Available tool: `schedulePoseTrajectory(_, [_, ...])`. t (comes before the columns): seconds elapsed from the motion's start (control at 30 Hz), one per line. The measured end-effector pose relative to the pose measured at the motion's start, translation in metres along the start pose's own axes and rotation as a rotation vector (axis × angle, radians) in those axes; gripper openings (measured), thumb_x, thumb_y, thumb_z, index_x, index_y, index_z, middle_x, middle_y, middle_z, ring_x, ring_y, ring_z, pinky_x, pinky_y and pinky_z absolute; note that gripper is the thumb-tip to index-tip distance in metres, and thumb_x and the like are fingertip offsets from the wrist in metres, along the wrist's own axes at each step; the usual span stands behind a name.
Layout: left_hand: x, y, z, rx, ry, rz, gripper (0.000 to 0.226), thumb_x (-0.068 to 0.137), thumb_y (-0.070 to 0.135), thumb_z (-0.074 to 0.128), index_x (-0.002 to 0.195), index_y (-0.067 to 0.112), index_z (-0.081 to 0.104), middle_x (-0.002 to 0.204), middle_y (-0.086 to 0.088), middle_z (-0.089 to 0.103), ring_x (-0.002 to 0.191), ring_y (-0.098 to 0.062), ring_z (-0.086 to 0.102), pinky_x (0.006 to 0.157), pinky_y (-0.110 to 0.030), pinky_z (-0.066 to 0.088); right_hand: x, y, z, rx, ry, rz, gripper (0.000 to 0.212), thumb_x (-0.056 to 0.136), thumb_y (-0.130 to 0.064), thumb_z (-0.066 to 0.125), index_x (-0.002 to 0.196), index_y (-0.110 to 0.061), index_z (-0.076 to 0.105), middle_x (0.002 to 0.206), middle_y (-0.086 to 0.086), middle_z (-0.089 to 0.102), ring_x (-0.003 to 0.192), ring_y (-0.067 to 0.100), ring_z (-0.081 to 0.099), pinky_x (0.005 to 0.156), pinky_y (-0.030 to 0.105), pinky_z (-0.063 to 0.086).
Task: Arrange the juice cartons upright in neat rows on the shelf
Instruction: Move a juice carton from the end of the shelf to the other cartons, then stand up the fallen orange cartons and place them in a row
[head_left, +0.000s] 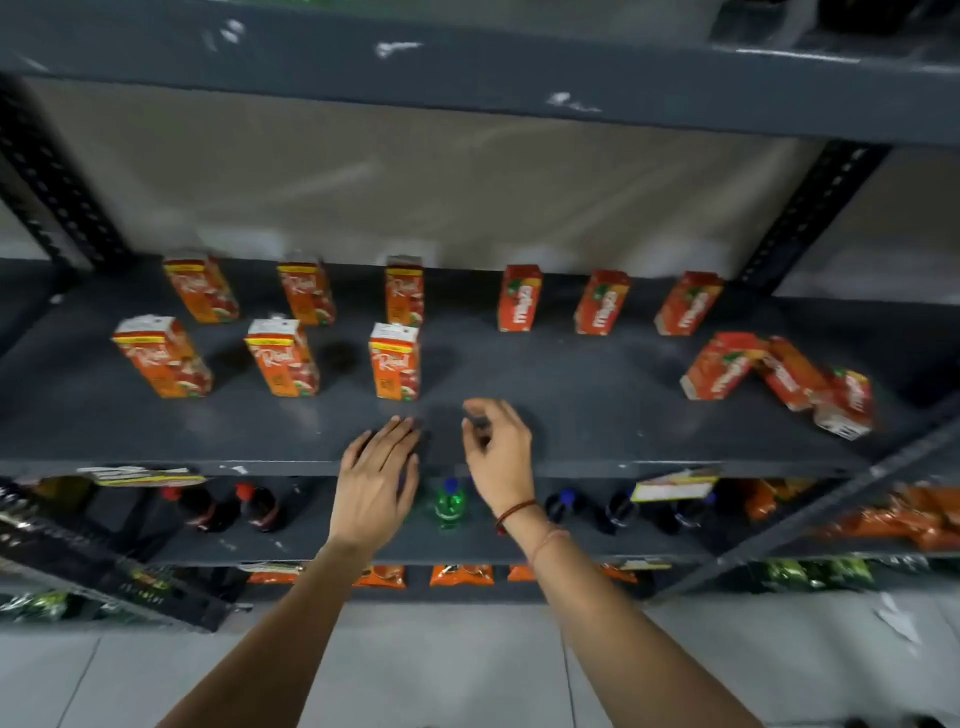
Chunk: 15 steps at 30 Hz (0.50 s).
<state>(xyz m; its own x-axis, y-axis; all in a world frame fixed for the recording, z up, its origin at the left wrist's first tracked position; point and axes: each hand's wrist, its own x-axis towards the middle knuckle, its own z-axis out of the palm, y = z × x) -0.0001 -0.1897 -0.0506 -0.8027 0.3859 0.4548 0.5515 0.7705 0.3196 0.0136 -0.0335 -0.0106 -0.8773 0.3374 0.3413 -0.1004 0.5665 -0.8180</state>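
Note:
On the dark grey shelf (571, 395) several orange "Real" juice cartons (395, 361) stand upright in two rows at the left and middle. Three orange-red mango cartons (519, 299) stand upright in the back row to the right. Three more mango cartons (779, 379) lie tumbled in a heap at the shelf's right front. My left hand (376, 478) hovers flat with fingers apart over the shelf's front edge, holding nothing. Just to its right, my right hand (498, 447) has loosely curled fingers and holds nothing. Both hands are near the front middle "Real" carton without touching it.
The shelf below holds dark bottles (208, 506) and a green bottle (451, 504); orange snack packets (883, 514) sit to the right and lower down. Perforated metal uprights (810, 213) stand at both sides, and another shelf board (467, 67) runs overhead.

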Motion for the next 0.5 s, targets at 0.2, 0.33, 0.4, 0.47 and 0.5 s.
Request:
schedulePoseTrajectory(0.2, [0.056, 0.085, 0.035, -0.055, -0.111, 0.103, 0.041, 0.092, 0.027, 0.037, 0.118, 0.006, 0.060, 0.124, -0.010, 0.062, 0.120, -0.023, 0.053, 0.098, -0.037, 0.037, 0.049, 0.062, -0.118, -0.125, 0.312, 0.142, 0.017, 0.081, -0.002, 0.058, 0.096, -0.006, 0.066, 0.095, 0.015, 0.068, 0.078, 0.032, 0.066, 0.076, 0.045, 0.056])
schedulePoseTrajectory(0.33, [0.076, 0.122, 0.054, -0.039, -0.202, 0.073, 0.050, 0.092, 0.034, 0.030, 0.121, 0.004, 0.058, 0.127, -0.012, 0.060, 0.122, -0.025, 0.052, 0.095, -0.042, 0.044, 0.070, 0.097, -0.194, -0.212, 0.488, 0.262, 0.017, 0.078, 0.002, 0.056, 0.090, -0.002, 0.067, 0.093, 0.020, 0.070, 0.086, 0.034, 0.065, 0.078, 0.036, 0.052])
schedulePoseTrajectory(0.4, [0.076, 0.128, 0.064, -0.015, -0.244, 0.038, 0.057, 0.092, 0.039, 0.026, 0.124, 0.003, 0.055, 0.131, -0.013, 0.056, 0.125, -0.025, 0.048, 0.099, -0.043, 0.041, 0.080, 0.116, -0.227, -0.273, 0.543, 0.313, 0.017, 0.077, 0.000, 0.055, 0.090, -0.003, 0.066, 0.094, 0.021, 0.068, 0.091, 0.037, 0.063, 0.081, 0.040, 0.052])
schedulePoseTrajectory(0.47, [0.072, 0.127, 0.071, 0.027, -0.266, 0.024, 0.061, 0.092, 0.041, 0.023, 0.126, 0.002, 0.054, 0.134, -0.014, 0.053, 0.128, -0.026, 0.045, 0.104, -0.043, 0.036, 0.090, 0.134, -0.253, -0.411, 0.550, 0.385, 0.022, 0.081, -0.004, 0.055, 0.101, 0.001, 0.062, 0.106, 0.025, 0.064, 0.104, 0.041, 0.056, 0.088, 0.043, 0.047])
schedulePoseTrajectory(0.5, [0.071, 0.126, 0.073, 0.049, -0.271, 0.030, 0.061, 0.092, 0.041, 0.023, 0.127, 0.002, 0.053, 0.135, -0.014, 0.053, 0.128, -0.026, 0.045, 0.105, -0.042, 0.034, 0.096, 0.140, -0.263, -0.494, 0.518, 0.431, 0.028, 0.083, -0.007, 0.057, 0.109, 0.004, 0.058, 0.114, 0.027, 0.059, 0.111, 0.041, 0.052, 0.093, 0.043, 0.043])
